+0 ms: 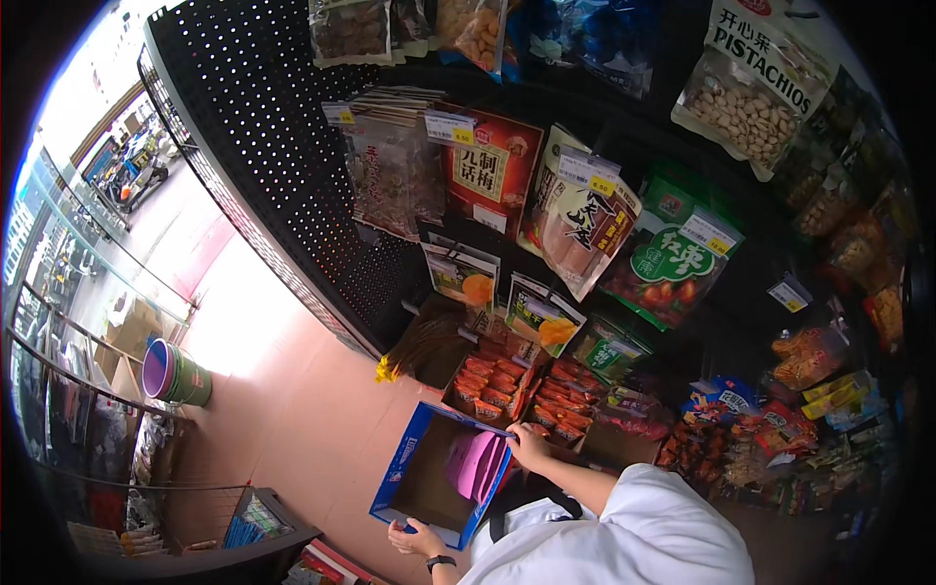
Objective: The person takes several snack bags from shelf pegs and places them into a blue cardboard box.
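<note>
An open blue cardboard box (409, 468) is tilted before me, with pink packets or sheets (477, 464) along its right inner side. My right hand (530, 446) grips the box's upper right rim with its fingers curled over the edge. At the lower left wall is my left hand (418, 539), its fingers apart and curved, with a dark band on the wrist; whether it bears any of the box's weight cannot be told. Just beyond the box, small orange-red snack packets (491, 384) fill open cartons on the low shelf.
Hanging snack bags, including pistachios (753, 95) and red dates (669, 256), cover the dark rack. Its perforated side panel (270, 146) stands left. Nested buckets (175, 373) are on the tiled floor (292, 417) near a glass case. A dark bin (281, 523) lies lower left.
</note>
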A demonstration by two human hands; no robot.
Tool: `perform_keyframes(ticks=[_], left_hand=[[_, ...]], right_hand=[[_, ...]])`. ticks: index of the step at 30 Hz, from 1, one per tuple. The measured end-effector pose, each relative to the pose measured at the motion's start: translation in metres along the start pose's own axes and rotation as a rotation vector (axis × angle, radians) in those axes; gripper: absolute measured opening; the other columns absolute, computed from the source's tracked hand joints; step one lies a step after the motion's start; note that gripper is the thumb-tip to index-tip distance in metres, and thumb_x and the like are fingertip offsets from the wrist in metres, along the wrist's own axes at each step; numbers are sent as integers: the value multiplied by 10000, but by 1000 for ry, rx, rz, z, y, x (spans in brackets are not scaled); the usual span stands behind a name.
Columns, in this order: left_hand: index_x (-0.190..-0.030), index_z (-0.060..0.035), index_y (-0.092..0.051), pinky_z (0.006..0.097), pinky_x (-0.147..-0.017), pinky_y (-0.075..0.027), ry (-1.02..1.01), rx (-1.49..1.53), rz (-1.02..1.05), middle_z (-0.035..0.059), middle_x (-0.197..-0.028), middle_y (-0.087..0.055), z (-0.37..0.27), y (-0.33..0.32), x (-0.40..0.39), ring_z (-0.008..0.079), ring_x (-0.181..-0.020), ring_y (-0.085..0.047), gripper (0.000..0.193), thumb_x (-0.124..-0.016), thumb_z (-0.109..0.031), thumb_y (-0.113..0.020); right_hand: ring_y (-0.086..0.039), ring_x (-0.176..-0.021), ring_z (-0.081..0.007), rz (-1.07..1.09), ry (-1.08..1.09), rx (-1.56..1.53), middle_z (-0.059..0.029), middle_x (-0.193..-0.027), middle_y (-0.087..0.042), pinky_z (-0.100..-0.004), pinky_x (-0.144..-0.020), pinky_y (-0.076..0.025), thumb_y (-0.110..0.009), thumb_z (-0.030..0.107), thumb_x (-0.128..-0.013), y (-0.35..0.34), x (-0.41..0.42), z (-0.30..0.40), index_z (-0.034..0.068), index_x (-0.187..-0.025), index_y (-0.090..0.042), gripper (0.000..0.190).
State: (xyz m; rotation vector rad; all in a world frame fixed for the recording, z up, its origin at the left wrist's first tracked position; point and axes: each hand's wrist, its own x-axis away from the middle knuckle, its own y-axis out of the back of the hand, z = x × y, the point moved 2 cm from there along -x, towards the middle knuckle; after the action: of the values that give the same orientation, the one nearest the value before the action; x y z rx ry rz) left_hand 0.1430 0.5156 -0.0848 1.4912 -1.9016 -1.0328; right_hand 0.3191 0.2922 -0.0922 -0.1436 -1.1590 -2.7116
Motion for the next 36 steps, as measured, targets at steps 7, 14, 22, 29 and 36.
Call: perform_keyframes(ticks=[7, 14, 22, 29, 36], left_hand=[[-967, -86, -479, 398, -828, -288, 45, -46, 17, 64, -892, -482, 4, -3, -8, 235, -885, -465, 237, -758, -183, -537], [-947, -109, -503, 394, -834, -278, 86, -89, 17, 20, -825, -511, 3, -4, -14, 203, -857, -478, 197, -770, -194, -522], [-941, -78, -514, 371, -817, -300, -336, 7, -76, 32, -799, -529, -54, -8, -10, 196, -779, -497, 211, -736, -120, -544], [-926, -10, -519, 237, -574, -386, -579, 596, 391, 60, -773, -502, -147, -36, 25, 148, -670, -476, 164, -768, 19, -486], [-1066, -28, -511, 240, -657, -437, -769, 682, 1080, 91, -843, -558, -264, -100, 91, 151, -700, -540, 271, -796, -19, -501]], right_hand=[[-553, -804, -298, -77, -26, -60, -103, -850, -543, -382, -668, -446, -561, 212, -774, 1, 6, 6, 108, -914, -529, 178], [-601, -743, -215, -52, -62, -186, -90, -845, -605, -321, -624, -455, -604, 266, -759, -2, 1, -17, 57, -881, -564, 245], [-583, -541, -136, -245, -579, -705, -64, -864, -564, -249, -434, -471, -534, 214, -838, 40, 7, -76, 63, -1008, -465, 238], [-578, -567, -143, -819, -658, -923, -115, -1046, -510, -265, -438, -476, -537, 225, -839, 116, -10, -105, 77, -1112, -365, 355], [-568, -577, -113, -862, -255, -787, -83, -998, -526, -215, -488, -449, -534, 207, -849, 175, -24, -99, 21, -1044, -444, 284]])
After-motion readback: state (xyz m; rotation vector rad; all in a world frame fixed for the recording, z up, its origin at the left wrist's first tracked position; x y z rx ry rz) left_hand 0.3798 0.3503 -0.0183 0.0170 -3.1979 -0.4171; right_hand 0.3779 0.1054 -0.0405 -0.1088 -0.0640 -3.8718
